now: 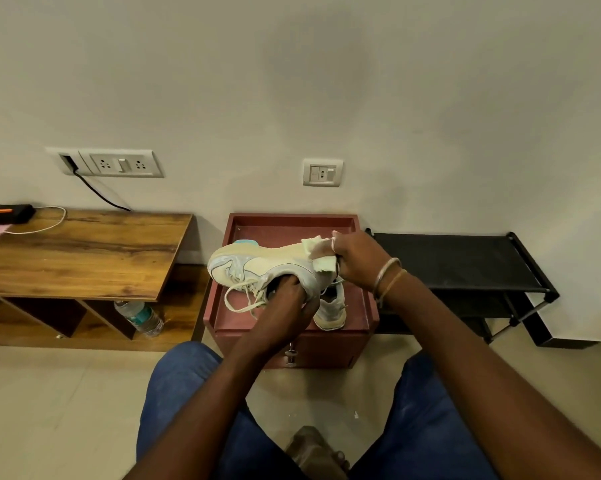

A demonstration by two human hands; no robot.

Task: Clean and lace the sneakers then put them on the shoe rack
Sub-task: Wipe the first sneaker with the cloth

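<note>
Head view: left grip (287, 301) has its fingers hooked into the collar of the sneaker (254, 263) and is clenched on it. That holds it clear of the tabletop (275, 230) and steady for wiping. Right grip (359, 259) pinches the cloth (323, 264) against the heel end, so I'd say the cleaning step is in hand. Sneaker is mid-frame above the tabletop, tipped on its side. Long axis runs 9–3: toe at 9, heel at 3, sole looks turned toward 12. Lace (238, 304) dangles loose at 7, so lacing is not yet done. Second sneaker (332, 306) rests on the tabletop at 5 of the first. Rack (465, 261) stands at 3, just beside the tabletop.
</note>
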